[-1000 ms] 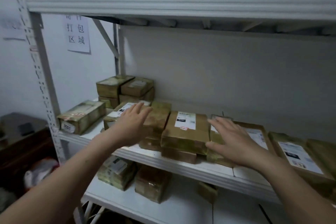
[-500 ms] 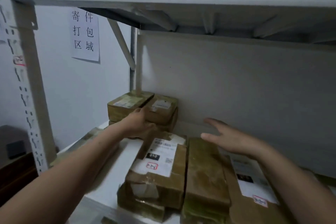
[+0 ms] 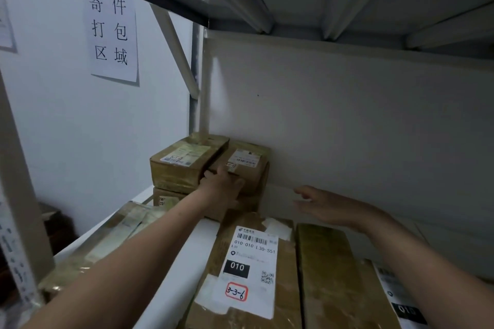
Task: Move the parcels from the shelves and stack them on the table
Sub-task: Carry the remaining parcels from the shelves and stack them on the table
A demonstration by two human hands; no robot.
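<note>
The left hand (image 3: 223, 189) lies against the front of the rear parcel (image 3: 247, 165) in the back corner of the shelf (image 3: 184, 270); whether it grips, I cannot tell. The right hand (image 3: 327, 207) hovers nearby, fingers loosely spread, holding nothing.

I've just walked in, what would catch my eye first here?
A person reaches into a shelf of brown parcels. The left hand touches the near end of a labelled parcel on the back-corner stack, while the right hand hovers open to its right. A paper sign with black characters hangs on the left wall.
</note>
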